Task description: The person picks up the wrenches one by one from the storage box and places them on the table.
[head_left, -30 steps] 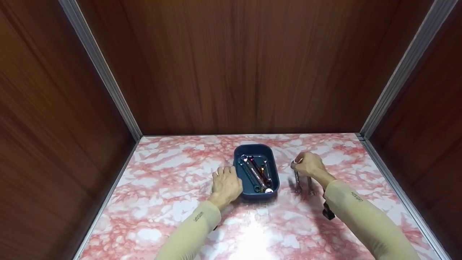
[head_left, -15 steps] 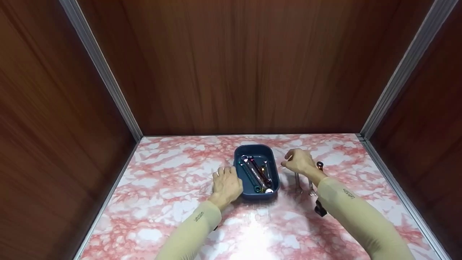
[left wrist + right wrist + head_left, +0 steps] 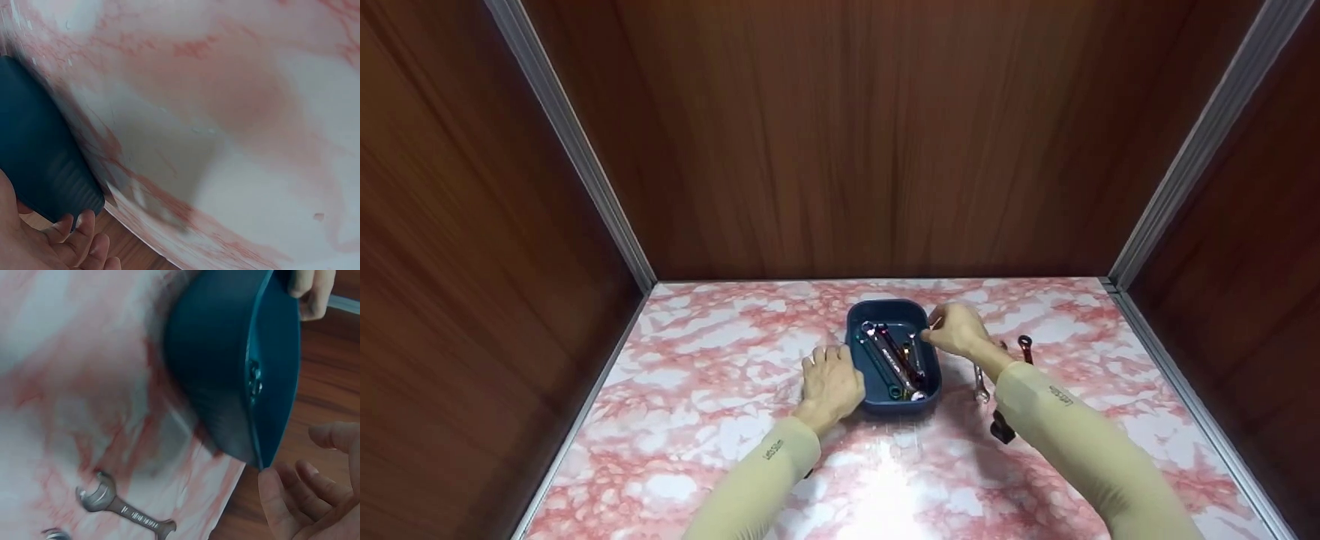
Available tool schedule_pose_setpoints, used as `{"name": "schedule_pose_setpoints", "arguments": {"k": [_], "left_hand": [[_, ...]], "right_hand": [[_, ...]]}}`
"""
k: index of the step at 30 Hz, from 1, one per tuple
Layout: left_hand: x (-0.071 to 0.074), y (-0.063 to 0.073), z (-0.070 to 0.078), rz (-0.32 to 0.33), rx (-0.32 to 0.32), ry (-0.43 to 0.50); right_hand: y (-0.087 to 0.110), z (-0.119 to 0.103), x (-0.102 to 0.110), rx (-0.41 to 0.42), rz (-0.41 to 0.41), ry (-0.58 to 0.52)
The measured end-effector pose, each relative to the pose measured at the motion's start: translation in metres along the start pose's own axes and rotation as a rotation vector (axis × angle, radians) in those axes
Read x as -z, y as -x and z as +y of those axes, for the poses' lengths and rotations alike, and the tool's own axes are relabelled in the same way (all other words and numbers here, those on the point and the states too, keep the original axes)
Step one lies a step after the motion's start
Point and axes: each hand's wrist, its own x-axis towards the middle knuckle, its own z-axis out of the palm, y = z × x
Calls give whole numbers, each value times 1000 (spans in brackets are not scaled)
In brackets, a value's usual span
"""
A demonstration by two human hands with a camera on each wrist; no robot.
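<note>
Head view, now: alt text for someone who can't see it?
A person's left hand is at the left side of a blue bin of wrenches, the right hand at its right rim. More wrenches lie to the right on the pink-marbled table.

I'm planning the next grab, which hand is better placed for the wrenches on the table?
Likely the right hand: it looks empty and is nearer those wrenches; the left hand holds the bin from its other side.

brown wood-grain walls | grey metal corner posts | red-and-white marbled tabletop | white glare, near side
</note>
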Motion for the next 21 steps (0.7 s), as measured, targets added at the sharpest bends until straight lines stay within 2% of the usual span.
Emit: {"name": "schedule_pose_setpoints", "arguments": {"k": [5,13,21], "left_hand": [[0,0,0,-4,6,4],[1,1,0,-3,4,5],[1,0,1,11,-1,-4]], "right_hand": [[-2,-12,-6,-3,1,5],[-4,-28,-20,12,-48,-17],[-4,-34,-34,-11,-46,68]]}}
